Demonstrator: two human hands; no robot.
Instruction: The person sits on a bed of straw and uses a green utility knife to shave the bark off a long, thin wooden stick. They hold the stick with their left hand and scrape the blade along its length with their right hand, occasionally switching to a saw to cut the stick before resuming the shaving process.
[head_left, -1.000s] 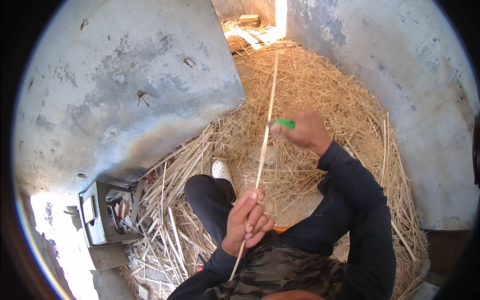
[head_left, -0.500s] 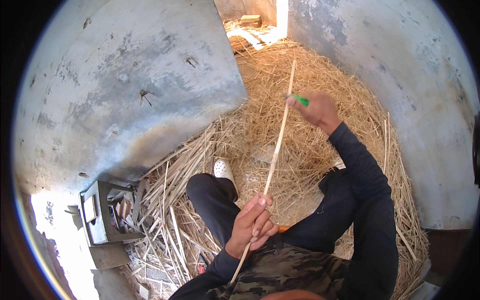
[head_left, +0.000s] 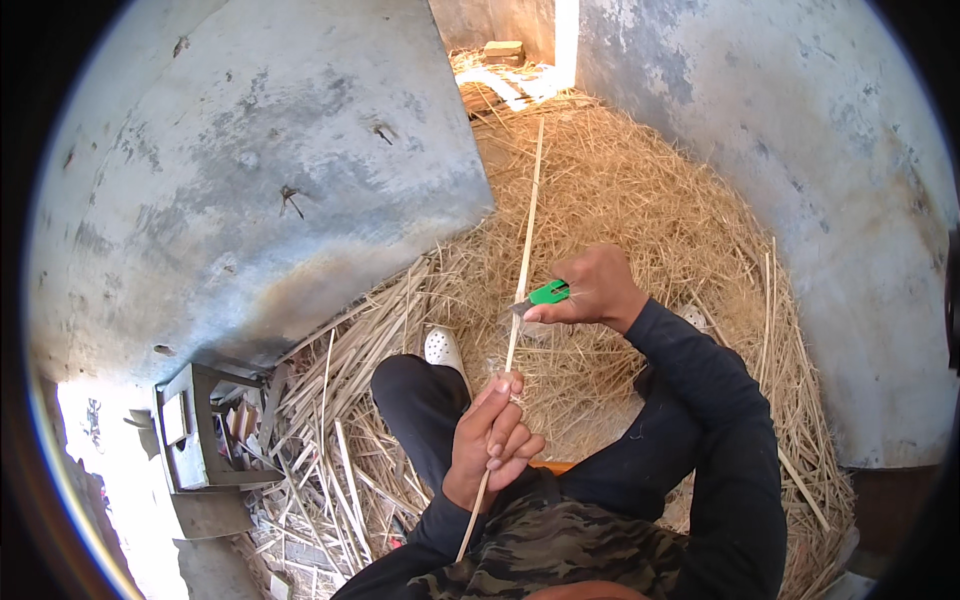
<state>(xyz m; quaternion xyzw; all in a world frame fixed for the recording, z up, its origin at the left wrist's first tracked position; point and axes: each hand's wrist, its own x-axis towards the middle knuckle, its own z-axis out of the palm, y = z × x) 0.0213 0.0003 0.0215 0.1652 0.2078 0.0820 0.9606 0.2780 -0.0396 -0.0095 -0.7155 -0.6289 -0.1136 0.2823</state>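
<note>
A long, thin, pale bamboo strip (head_left: pixel 533 205) slants upward in front of me, its far end over the shavings. My left hand (head_left: pixel 490 440) is closed around its lower part, and the near end sticks out below my fist. In my right hand (head_left: pixel 595 288) is a green-handled utility knife (head_left: pixel 548 293), fingers wrapped about the handle. Its short grey blade lies against the strip a little above my left hand, with my right thumb beside it.
Curly straw-coloured shavings (head_left: pixel 640 180) cover the floor ahead. Split sticks (head_left: pixel 335 410) lie heaped at left beside a small wooden cabinet (head_left: pixel 200 425). Worn plaster walls (head_left: pixel 270 150) stand on both sides. My white clog (head_left: pixel 443 350) rests among the shavings.
My right hand has drawn the knife down along the strip toward my left hand. The strip's far end has swung left; my left hand keeps its hold, slightly lower.
</note>
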